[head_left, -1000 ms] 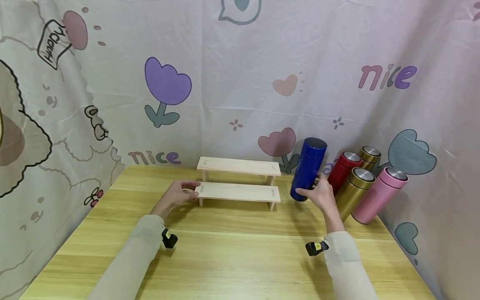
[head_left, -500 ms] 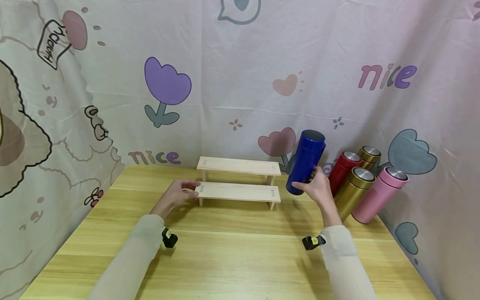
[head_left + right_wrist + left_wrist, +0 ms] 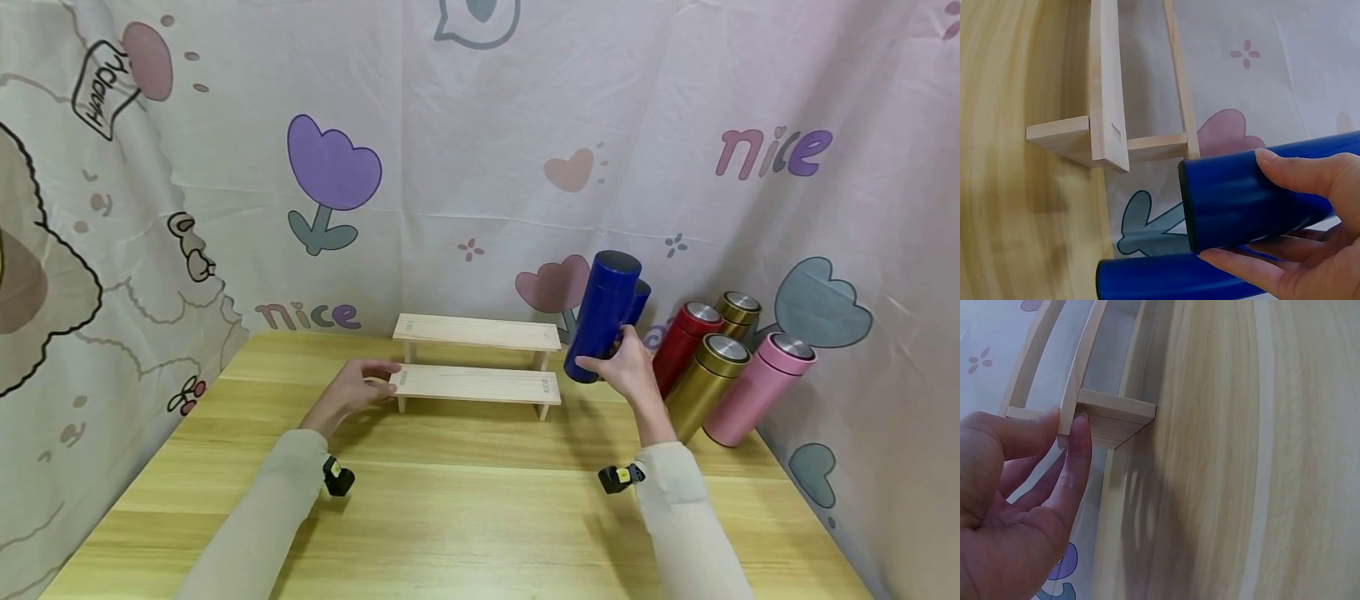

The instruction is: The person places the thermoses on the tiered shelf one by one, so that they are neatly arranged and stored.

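In the head view a two-tier wooden rack (image 3: pixel 476 382) stands at the back of the table. My left hand (image 3: pixel 358 388) pinches the left end of its lower shelf (image 3: pixel 1067 403) between thumb and fingers. Right of the rack, my right hand (image 3: pixel 630 367) grips a blue thermos flask (image 3: pixel 603 310) near its base. The flask is raised off the table and leans a little to the right at the top. In the right wrist view its dark-rimmed bottom (image 3: pixel 1189 206) is close to the rack's end but apart from it. A second blue flask (image 3: pixel 1160 275) stands behind, partly hidden.
At the right stand a red flask (image 3: pixel 687 342), a gold flask (image 3: pixel 708 387), a pink flask (image 3: pixel 761 390) and another gold flask (image 3: pixel 741 310) behind. A printed curtain (image 3: pixel 465 167) hangs right behind the wooden table (image 3: pixel 480 517).
My right hand has lifted the blue flask and carried it left towards the rack. The second blue flask behind it has come into sight. My left hand stays put.
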The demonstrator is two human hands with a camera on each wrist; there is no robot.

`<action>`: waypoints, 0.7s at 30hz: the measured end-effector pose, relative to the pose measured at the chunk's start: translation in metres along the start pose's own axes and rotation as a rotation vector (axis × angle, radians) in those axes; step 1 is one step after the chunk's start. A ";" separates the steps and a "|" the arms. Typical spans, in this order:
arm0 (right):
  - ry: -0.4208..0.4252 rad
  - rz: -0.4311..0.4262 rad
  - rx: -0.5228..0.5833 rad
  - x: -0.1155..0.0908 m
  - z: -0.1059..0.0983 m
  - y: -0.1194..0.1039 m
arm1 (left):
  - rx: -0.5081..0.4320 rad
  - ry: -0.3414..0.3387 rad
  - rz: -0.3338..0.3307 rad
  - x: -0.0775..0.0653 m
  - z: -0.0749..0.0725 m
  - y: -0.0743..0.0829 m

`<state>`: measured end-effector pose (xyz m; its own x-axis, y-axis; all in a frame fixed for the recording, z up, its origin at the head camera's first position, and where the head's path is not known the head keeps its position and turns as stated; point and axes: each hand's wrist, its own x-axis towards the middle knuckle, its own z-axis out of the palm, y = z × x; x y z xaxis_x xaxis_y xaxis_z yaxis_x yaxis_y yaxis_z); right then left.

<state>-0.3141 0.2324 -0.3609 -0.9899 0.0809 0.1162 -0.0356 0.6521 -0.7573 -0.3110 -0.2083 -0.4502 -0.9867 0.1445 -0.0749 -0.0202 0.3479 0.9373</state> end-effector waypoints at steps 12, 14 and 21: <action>-0.008 -0.024 -0.028 0.002 0.004 -0.019 | 0.020 -0.001 -0.019 0.004 -0.003 -0.004; -0.010 -0.034 -0.035 0.003 0.005 -0.020 | 0.019 -0.001 -0.014 0.004 -0.003 -0.005; -0.010 -0.051 -0.053 0.003 0.005 -0.023 | 0.023 -0.001 -0.010 0.003 -0.004 -0.004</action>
<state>-0.3171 0.2139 -0.3461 -0.9884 0.0393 0.1469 -0.0787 0.6944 -0.7153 -0.3146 -0.2129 -0.4532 -0.9862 0.1422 -0.0843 -0.0260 0.3704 0.9285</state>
